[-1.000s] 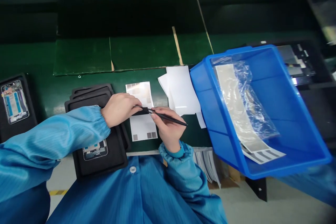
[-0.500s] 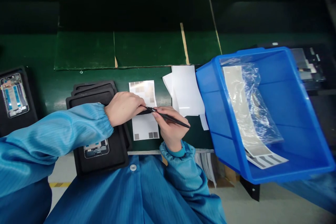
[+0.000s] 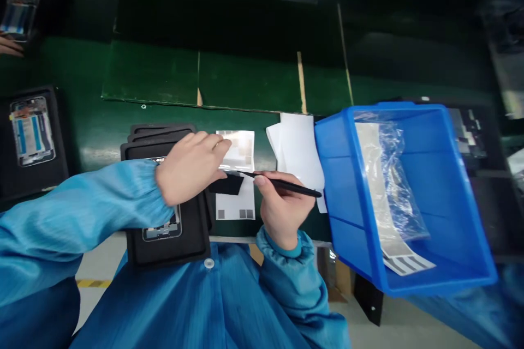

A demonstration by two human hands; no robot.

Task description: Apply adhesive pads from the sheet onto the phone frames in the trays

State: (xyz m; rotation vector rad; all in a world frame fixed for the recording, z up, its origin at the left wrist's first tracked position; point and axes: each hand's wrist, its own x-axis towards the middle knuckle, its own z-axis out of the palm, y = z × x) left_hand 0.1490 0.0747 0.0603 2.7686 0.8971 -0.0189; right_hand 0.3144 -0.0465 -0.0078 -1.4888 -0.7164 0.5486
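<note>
Nearest to the body, a black tray (image 3: 192,242) with a phone frame (image 3: 161,229) in it is seen at the edge of the table (image 3: 102,131). Just right of it, the right hand (image 3: 284,212) is closed around thin black tweezers (image 3: 286,186). Their long axis runs from right to left, and the tip is placed at the upper edge of a small black patch (image 3: 226,184). This patch lies on a white sheet (image 3: 245,200), left of the right hand, and its left end is covered by the left hand (image 3: 190,169), which is the nearer one. Whether the left fingers (image 3: 215,144) pinch it cannot be told. Further away, white papers (image 3: 297,144) and a blue bin (image 3: 339,185) are seen. At the far left are another tray (image 3: 57,136) and another person's hand (image 3: 9,46).
</note>
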